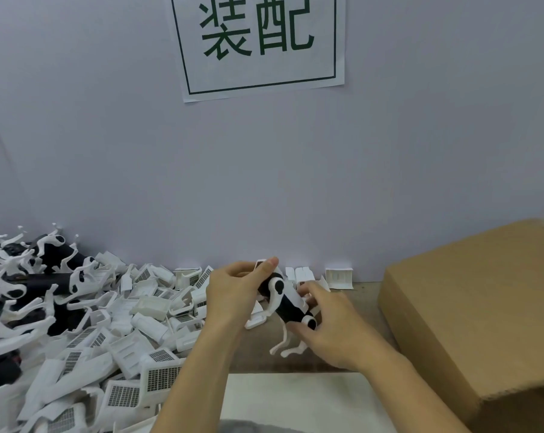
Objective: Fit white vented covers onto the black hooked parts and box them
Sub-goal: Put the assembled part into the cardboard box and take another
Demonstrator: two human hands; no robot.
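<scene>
We cannot make out whether the white cover is fully seated on the black hooked part, as our fingers hide the joint. Our left hand grips its upper end, our right hand its lower end, above the bench, left of the cardboard box, its right side cut off.
</scene>
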